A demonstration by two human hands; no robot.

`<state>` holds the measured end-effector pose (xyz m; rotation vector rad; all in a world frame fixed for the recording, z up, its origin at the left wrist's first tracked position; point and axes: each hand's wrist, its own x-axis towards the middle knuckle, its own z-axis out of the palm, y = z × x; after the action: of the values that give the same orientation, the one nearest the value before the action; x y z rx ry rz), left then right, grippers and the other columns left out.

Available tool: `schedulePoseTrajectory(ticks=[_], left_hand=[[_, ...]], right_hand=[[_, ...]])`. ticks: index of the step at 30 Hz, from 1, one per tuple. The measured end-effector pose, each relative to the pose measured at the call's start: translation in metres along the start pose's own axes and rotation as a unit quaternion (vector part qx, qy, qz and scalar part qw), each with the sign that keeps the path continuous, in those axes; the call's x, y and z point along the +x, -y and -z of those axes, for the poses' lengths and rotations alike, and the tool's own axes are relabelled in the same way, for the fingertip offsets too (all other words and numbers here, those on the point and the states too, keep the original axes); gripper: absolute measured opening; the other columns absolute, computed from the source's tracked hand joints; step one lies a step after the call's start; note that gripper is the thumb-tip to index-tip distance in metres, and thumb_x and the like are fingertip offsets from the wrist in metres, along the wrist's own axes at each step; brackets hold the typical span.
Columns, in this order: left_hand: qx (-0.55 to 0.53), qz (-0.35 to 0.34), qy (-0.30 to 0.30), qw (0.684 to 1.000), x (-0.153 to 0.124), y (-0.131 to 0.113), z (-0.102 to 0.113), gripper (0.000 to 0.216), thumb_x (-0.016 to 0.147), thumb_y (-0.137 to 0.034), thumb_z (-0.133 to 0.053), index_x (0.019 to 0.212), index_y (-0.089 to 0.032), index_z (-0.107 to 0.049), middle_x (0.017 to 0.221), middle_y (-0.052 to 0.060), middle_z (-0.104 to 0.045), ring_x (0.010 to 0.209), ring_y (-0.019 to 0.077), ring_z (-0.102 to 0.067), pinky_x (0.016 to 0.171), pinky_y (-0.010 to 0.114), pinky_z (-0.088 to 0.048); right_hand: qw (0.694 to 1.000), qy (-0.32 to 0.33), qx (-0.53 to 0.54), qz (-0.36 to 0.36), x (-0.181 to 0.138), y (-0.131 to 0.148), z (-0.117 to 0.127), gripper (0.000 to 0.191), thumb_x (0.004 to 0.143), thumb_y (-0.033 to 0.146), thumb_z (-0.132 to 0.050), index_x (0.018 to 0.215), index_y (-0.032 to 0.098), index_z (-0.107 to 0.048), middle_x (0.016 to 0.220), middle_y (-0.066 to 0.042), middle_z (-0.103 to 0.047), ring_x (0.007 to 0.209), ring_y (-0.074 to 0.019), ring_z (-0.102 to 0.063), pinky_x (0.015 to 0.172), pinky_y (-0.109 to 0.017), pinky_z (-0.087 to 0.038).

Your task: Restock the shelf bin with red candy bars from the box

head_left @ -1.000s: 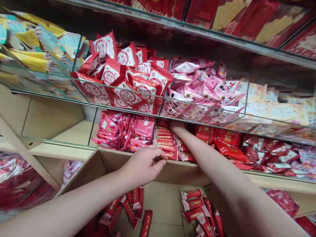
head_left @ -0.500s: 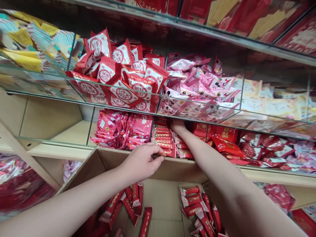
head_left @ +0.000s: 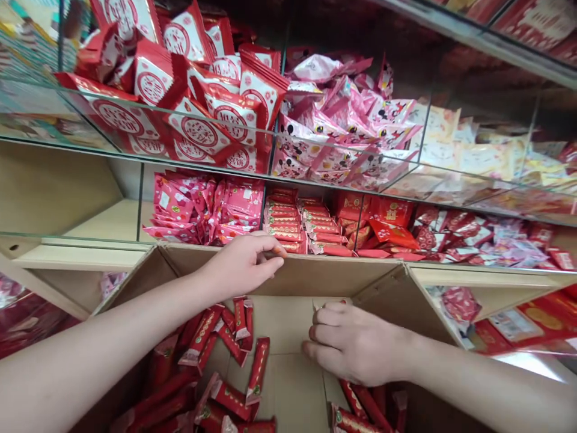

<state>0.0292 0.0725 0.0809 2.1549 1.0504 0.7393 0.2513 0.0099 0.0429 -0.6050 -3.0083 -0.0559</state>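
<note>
Pale wood shelves (head_left: 81, 255) go across the back, full of small snack packs. On the upper shelf sit red and white packs (head_left: 202, 129), then shiny pink packs (head_left: 342, 120) with black mouse pictures, then creamy white packs (head_left: 480, 153). A glass strip (head_left: 211, 166) runs along the front of them. Below, pink flower packs (head_left: 180, 201) sit next to thin red sticks (head_left: 283, 228) in neat rows, with bright red bags (head_left: 392, 219) farther right.

A big brown box (head_left: 311, 273) stands right up against the lower shelf. More red sticks (head_left: 258, 370) lie loose inside it, in a messy pile on the left and a smaller one on the right.

The left hand (head_left: 243, 264) is over the far edge of the box, just in front of the neat rows. Its fingers are half curled, with a bit of orange-red by the tips, and I can't make out if it holds anything. The right hand (head_left: 356, 343) is lower, over the right side of the box, its fingers bent down. Its palm is hidden, so what it holds is not clear. It covers part of the right pile, and the left arm hides some of the box. The bottom of the box is cut off, and the stripy packs (head_left: 27, 54) at the top left are blurry.
</note>
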Motion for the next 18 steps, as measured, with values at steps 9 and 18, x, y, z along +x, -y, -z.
schedulePoseTrajectory(ticks=[9, 18], left_hand=[[0.074, -0.059, 0.005, 0.996, -0.009, -0.005, -0.001, 0.016, 0.076, -0.025, -0.048, 0.085, -0.017, -0.06, 0.094, 0.003, -0.052, 0.059, 0.0088, -0.053, 0.061, 0.026, -0.047], [0.068, -0.063, 0.045, 0.995, -0.016, -0.01, -0.001, 0.017, 0.077, -0.019, -0.047, 0.089, -0.019, -0.059, 0.101, 0.004, -0.047, 0.069, 0.0102, -0.055, 0.066, 0.027, -0.047]], right_hand=[[0.809, 0.359, 0.283, -0.369, -0.043, -0.01, -0.066, 0.13, 0.033, 0.056, -0.074, 0.137, 0.021, -0.006, 0.142, -0.017, 0.008, 0.126, -0.0417, 0.006, 0.1, -0.051, -0.016], [0.856, 0.386, 0.153, -0.306, -0.044, 0.028, -0.116, 0.12, 0.033, 0.035, -0.077, 0.134, 0.035, -0.013, 0.142, -0.014, 0.005, 0.122, -0.0497, 0.002, 0.082, -0.072, -0.009]])
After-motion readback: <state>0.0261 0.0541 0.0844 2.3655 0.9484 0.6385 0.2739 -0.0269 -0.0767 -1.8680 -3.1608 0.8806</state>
